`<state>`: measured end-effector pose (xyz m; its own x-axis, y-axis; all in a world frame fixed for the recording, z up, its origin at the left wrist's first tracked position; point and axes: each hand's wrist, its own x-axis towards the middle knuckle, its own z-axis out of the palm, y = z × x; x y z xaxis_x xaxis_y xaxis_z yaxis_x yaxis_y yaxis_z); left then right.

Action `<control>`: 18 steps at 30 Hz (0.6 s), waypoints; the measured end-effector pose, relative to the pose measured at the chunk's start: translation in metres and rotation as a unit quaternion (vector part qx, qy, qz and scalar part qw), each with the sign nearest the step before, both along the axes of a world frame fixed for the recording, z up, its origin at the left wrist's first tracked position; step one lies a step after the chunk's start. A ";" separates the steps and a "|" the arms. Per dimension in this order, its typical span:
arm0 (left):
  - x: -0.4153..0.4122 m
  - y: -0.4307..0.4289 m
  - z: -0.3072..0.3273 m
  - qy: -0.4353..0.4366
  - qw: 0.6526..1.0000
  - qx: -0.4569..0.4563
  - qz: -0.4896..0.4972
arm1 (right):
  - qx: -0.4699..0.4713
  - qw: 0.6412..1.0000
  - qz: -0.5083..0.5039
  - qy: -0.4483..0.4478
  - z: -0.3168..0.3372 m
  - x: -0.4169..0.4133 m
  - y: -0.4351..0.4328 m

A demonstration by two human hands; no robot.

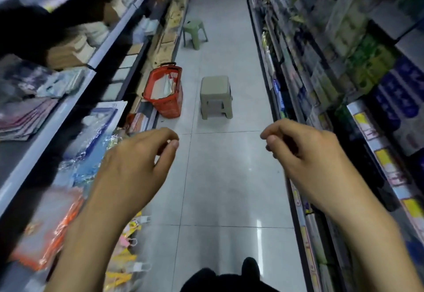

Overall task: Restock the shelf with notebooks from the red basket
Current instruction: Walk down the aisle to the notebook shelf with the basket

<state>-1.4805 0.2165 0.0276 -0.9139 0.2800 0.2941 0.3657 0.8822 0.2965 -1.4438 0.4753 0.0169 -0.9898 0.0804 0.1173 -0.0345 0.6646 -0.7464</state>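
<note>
Light is coming down from above and is shining on the pale floor (229, 165). White streaks are glaring on it low in the picture. A soft grey shadow is lying across its middle. The left shelves (46, 137) are looking smeared and blurry, and the top left corner is looking almost black. The right shelves (378, 154) are looking dim and fuzzy. Shelf lines are bending outward at the sides. The red basket (169, 105) and the near stool (215, 87) are looking sharper.
</note>
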 end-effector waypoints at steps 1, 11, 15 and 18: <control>-0.014 0.003 0.002 0.002 1.000 0.003 0.005 | -0.001 1.000 0.004 0.000 0.002 -0.018 0.002; -0.185 -0.007 -0.017 0.007 0.998 0.020 0.053 | 0.045 0.996 0.064 -0.039 -0.013 -0.203 -0.008; -0.276 -0.020 -0.029 0.006 0.998 0.045 0.037 | 0.087 0.992 0.072 -0.058 -0.010 -0.292 -0.020; -0.344 -0.029 -0.026 0.005 0.999 0.052 0.014 | 0.102 0.990 0.076 -0.061 0.003 -0.357 -0.029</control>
